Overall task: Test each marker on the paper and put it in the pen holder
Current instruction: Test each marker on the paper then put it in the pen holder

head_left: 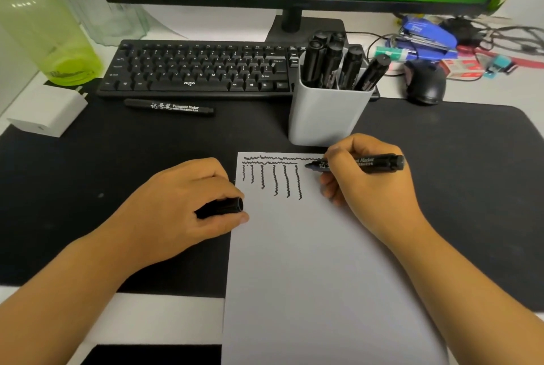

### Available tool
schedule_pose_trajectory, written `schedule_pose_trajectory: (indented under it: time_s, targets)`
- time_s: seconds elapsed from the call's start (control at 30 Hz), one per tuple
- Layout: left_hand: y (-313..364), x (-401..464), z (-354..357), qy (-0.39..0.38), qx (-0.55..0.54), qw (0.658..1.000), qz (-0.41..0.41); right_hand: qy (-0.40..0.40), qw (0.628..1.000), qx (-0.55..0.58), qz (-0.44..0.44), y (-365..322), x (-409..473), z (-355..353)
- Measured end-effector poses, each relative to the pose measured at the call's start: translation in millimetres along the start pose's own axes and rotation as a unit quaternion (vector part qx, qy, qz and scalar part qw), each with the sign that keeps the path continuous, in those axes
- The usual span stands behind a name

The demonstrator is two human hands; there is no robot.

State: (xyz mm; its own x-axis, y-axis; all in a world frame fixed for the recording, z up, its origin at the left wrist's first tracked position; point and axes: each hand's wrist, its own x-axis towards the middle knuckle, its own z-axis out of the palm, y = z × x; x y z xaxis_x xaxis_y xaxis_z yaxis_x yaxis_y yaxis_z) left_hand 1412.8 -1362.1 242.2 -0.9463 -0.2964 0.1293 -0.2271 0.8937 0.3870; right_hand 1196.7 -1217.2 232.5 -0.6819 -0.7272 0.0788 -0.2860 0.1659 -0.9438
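**Desk entry: marker at the paper, cap off**

Item 1, marker [362,163]: black barrel with white lettering, uncapped, lying nearly level in my right hand [368,176], whose fingers curl round it; the tip points left and sits at the paper just right of the wavy lines.

Item 2, cap [220,208]: black, gripped in my left hand [188,202], which rests on the black mat [88,188] at the sheet's left edge.

Item 3, paper [318,261]: white sheet, two wavy lines across the top and six wavy strokes hanging below them; the rest is bare.

Item 4, pen holder [326,117]: pale, squarish cup just beyond the sheet's top edge, holding several black capped markers upright or leaning.

Item 5, spare marker [169,107]: capped, lying flat between the keyboard [194,67] and the paper, well left of the holder.

Room: I see open mat on either side of the sheet; the mouse [425,82] sits to the holder's right.
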Motion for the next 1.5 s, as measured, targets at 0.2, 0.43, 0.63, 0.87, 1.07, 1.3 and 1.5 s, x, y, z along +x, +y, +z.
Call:
schedule_pose_trajectory:
  time_s: [0.2,0.43,0.63,0.87,1.07,1.3,1.5]
  targets:
    - [-0.7,0.7,-0.1,-0.004,-0.001,1.0,-0.002,-0.001,1.0,-0.007,0.004,-0.9,0.1,0.9]
    - [0.3,-0.1,-0.6,-0.002,-0.002,1.0,-0.003,-0.004,1.0,0.001,0.007,0.0,0.2,2.0]
    - [0.4,-0.2,-1.2,-0.002,-0.005,1.0,-0.002,-0.004,1.0,0.003,0.009,-0.8,-0.4,2.0]
    - [0.3,0.3,-1.0,-0.003,-0.005,1.0,-0.003,-0.016,0.999,0.014,0.027,0.0,-0.8,1.9]
    - [-0.2,-0.2,0.2,0.005,-0.009,1.0,-0.002,-0.016,0.999,0.022,0.024,-0.1,-2.5,0.4]
    - [-1.3,-0.2,0.7,0.001,-0.008,1.0,-0.002,-0.019,0.999,0.023,0.026,-1.0,-4.4,0.2]
    - [-1.7,-0.5,0.6,0.004,-0.01,1.0,-0.003,-0.016,0.999,0.019,0.022,-2.1,-5.1,0.0]
